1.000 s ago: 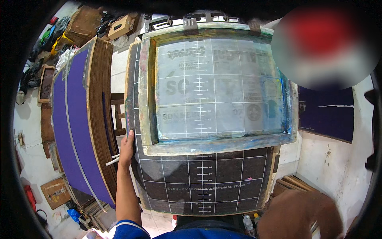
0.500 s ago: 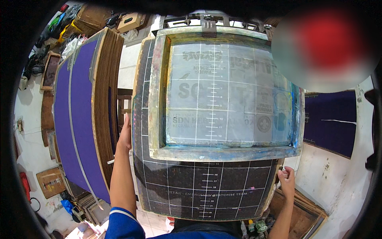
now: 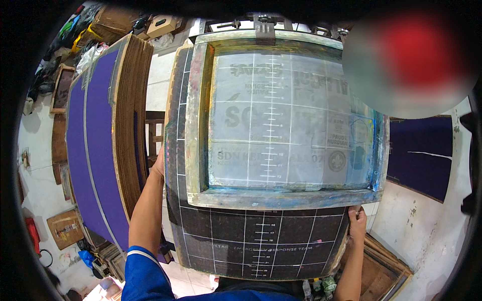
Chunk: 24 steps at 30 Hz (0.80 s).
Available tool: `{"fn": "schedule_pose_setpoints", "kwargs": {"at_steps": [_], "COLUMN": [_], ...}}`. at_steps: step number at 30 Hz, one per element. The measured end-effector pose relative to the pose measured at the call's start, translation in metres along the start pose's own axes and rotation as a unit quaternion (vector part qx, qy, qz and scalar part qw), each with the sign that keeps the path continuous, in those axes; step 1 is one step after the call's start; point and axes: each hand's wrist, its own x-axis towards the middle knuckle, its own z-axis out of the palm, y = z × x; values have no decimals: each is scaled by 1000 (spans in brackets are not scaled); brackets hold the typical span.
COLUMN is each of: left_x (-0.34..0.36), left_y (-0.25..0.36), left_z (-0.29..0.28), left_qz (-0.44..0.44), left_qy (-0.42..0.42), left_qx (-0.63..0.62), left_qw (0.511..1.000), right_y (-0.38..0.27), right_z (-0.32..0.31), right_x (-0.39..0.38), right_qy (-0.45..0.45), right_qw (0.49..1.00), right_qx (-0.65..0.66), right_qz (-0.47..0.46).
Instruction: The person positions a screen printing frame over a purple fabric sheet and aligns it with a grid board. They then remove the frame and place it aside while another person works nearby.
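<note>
A screen-printing frame (image 3: 281,199) with paint-stained wooden sides and a translucent mesh lies over a black board (image 3: 296,226) marked with white grid lines. My left hand (image 3: 159,164) is against the board's left edge, its fingers mostly hidden behind that edge. On the other side, my right hand (image 3: 357,223) has its fingers curled at the board's right edge, just below the frame's near right corner. A metal clamp (image 3: 264,34) grips the frame's far side. Faint lettering and emblems show in the mesh.
Left of my arm stands a thick stack of boards with a purple top (image 3: 98,140). A dark purple panel (image 3: 422,150) is at the right by the wall. Wooden frames (image 3: 384,276) lean low on the right. Bags and boxes crowd the far left.
My left hand has drawn in against the board's left edge, hiding its fingers. My right hand has shifted slightly left onto the right edge. The screen frame sits slightly lower in view.
</note>
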Motion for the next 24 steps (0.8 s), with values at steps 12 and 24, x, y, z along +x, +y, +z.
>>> {"fn": "schedule_pose_setpoints", "kwargs": {"at_steps": [12, 24], "left_x": [-4, 0], "left_y": [-13, -19], "left_z": [14, 4], "left_qz": [-10, -7], "left_qy": [-18, -22], "left_qx": [-70, -84], "left_qw": [997, 996], "right_y": [-19, -26], "right_z": [9, 12], "right_x": [-12, -15], "right_qy": [-14, -9], "right_qw": [999, 999], "right_qx": [12, -9], "right_qz": [-44, -51]}}
